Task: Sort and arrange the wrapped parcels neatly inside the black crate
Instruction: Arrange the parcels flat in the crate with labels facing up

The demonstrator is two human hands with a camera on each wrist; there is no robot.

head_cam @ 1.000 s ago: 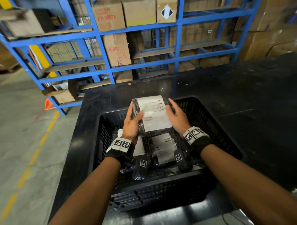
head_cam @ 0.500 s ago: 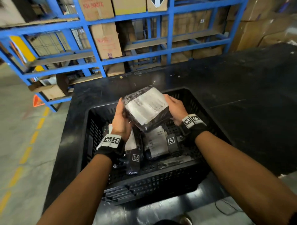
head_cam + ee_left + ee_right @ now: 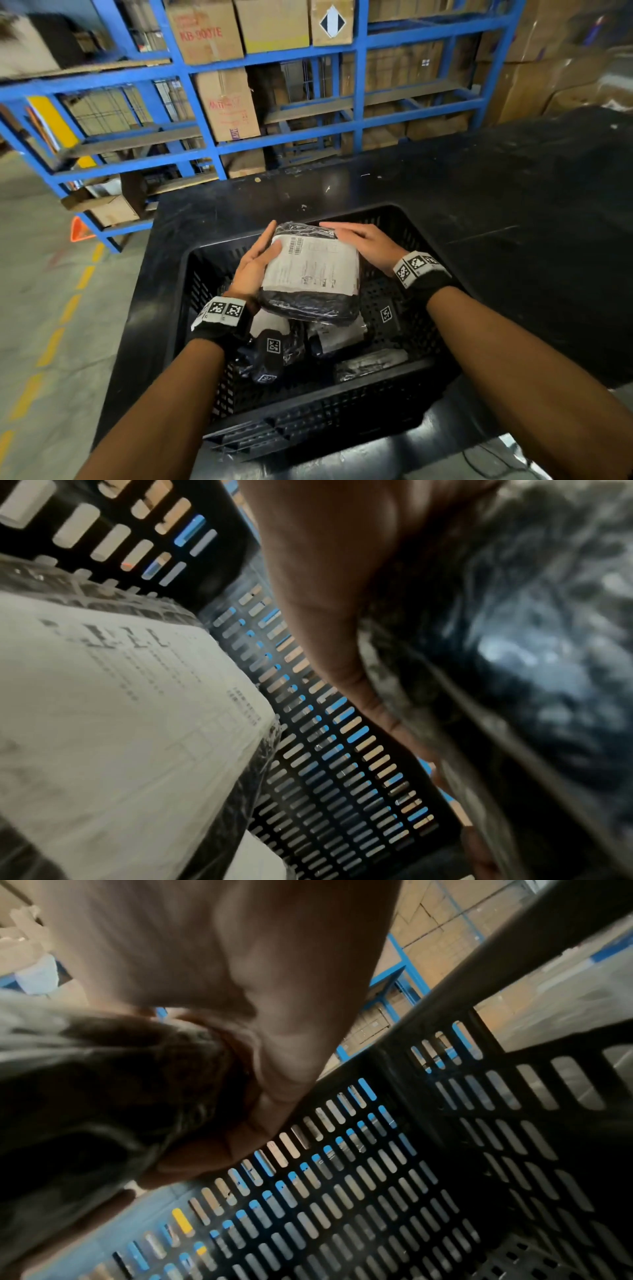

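Note:
A black-wrapped parcel (image 3: 310, 274) with a white shipping label facing up is held over the black slotted crate (image 3: 191, 260). My left hand (image 3: 258, 257) grips its left side, thumb on the label. My right hand (image 3: 359, 236) holds its far right corner, fingers laid across the top. In the left wrist view the held parcel (image 3: 514, 642) fills the right, and another labelled parcel (image 3: 120, 723) lies below against the crate wall (image 3: 325, 750). In the right wrist view my thumb curls under the parcel (image 3: 85, 1096). More wrapped parcels (image 3: 337, 337) lie on the crate floor.
The crate sits at the near left corner of a black table (image 3: 479, 205). A blue rack (image 3: 359, 85) with cardboard boxes (image 3: 227, 102) stands behind. A concrete floor with a dashed yellow line (image 3: 51, 346) and an orange cone (image 3: 80, 229) lie left.
The parcel has turned from tilted to nearly flat, label up, and come down towards the crate. My right hand shifted onto its far top edge.

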